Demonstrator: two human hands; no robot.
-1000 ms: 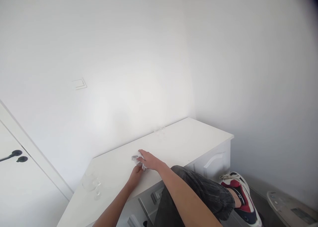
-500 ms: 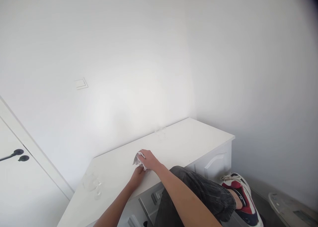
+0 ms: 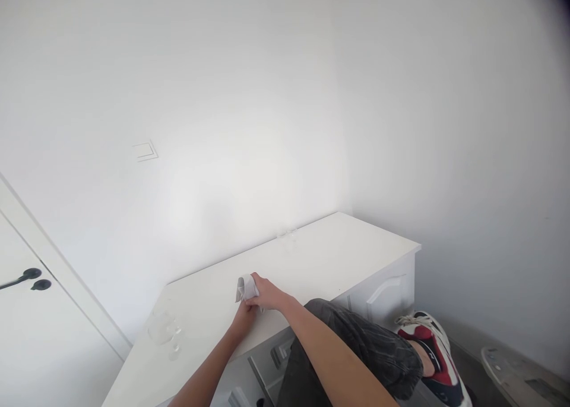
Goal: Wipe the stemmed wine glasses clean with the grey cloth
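A small white cloth (image 3: 246, 288) is bunched in my right hand (image 3: 267, 294), whose fingers are closed round it just above the white cabinet top (image 3: 329, 255). My left hand (image 3: 244, 320) sits right below it near the top's front edge, fingers curled and touching the cloth's lower end. Both forearms reach in from the bottom of the picture. A clear stemmed glass (image 3: 164, 331) stands on the top to the left of my hands, an arm's breadth away.
A second clear glass (image 3: 286, 234) stands against the back wall. The cabinet fills a corner between two white walls. A white door with a black handle (image 3: 24, 277) is at the left. My knee and a red-and-white shoe (image 3: 431, 350) are below right.
My right hand has drawn the cloth slightly left and gathered it upright; my left hand has come up against it. The glasses have not moved.
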